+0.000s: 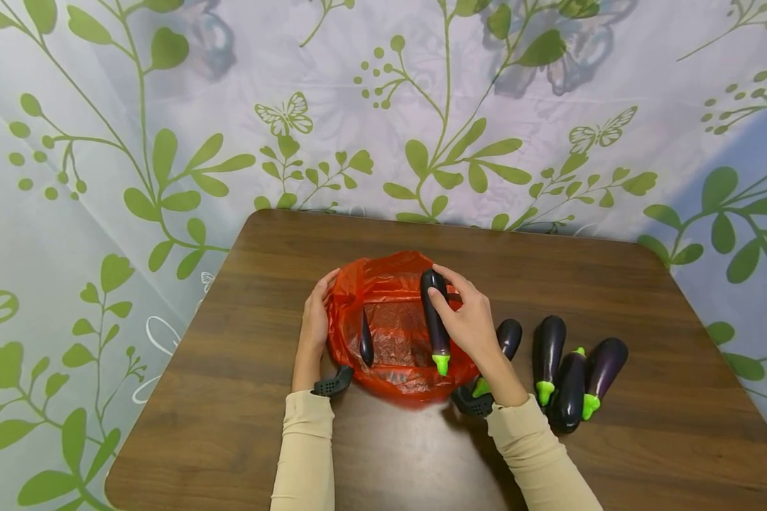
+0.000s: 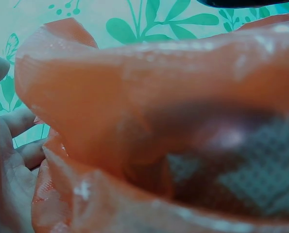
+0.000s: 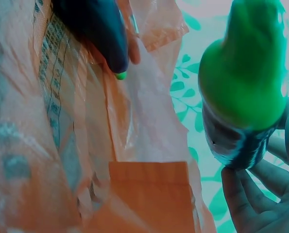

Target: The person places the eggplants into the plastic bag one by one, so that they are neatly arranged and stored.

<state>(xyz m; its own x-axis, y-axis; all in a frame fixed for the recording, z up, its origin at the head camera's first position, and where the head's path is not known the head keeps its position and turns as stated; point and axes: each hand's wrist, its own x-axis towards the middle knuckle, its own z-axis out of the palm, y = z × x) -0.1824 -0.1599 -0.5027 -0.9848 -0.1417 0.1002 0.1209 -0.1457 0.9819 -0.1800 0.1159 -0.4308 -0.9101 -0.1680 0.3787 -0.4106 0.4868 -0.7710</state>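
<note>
A red plastic bag (image 1: pixel 396 380) sits on the table with its mouth spread upward. My left hand (image 1: pixel 317 316) lies against the bag's left side from outside, fingers relaxed along the film; the left wrist view shows the fingers (image 2: pixel 18 121) partly behind the bag. Over the bag's right part, my right hand (image 1: pixel 469 312) holds an eggplant (image 1: pixel 436 319) between thumb and fingers, its green stem end toward me. Another dark eggplant (image 1: pixel 366 341) lies inside the bag at the left, mostly hidden by the red film.
To the right of the bag lie several eggplants, including one (image 1: pixel 547 351) and another (image 1: pixel 606 369). One more eggplant (image 1: pixel 508 337) is partly hidden behind my right wrist. The brown wooden table (image 1: pixel 230 426) meets a leaf-patterned cloth (image 1: pixel 332 106) at the back.
</note>
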